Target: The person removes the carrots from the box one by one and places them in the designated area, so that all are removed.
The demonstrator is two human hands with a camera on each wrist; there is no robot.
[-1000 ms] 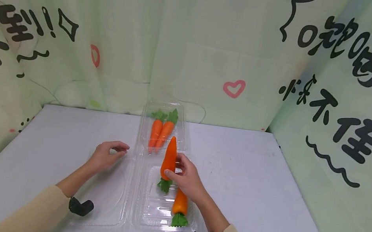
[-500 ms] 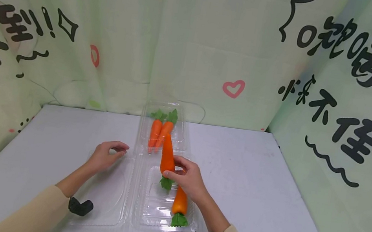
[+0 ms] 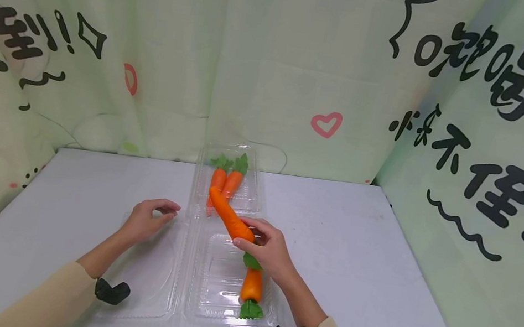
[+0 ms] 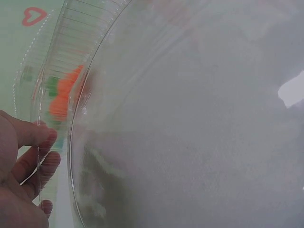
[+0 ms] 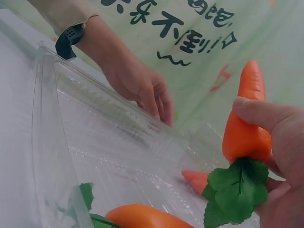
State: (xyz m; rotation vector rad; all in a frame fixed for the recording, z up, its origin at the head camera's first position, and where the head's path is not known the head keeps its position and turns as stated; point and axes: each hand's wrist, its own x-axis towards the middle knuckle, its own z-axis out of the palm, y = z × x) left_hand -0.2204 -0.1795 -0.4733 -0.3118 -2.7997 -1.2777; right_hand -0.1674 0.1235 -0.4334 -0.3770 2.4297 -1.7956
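My right hand (image 3: 270,253) grips an orange carrot (image 3: 231,218) with green leaves, thumb on one side and fingers on the other. It is held above the near clear plastic clamshell container (image 3: 215,316), its tip pointing to the far left in the head view. Inside that container lies another carrot (image 3: 252,286), leaves toward the front and partly covered by the held carrot's leaves. To the left, the raised clear lid (image 4: 76,156) has its edge pinched between the thumb and fingers of my left hand (image 4: 26,161).
Behind stands a second clear container (image 3: 255,190) holding two carrots (image 3: 232,183) with leaves at the far end. The white table (image 3: 353,266) extends to both sides. A printed green curtain (image 3: 276,65) hangs behind and along the sides.
The carrot in my right hand has swung from nearly upright in the head view to slanting toward the far left, its leaves shifting right. My left hand stays in place.
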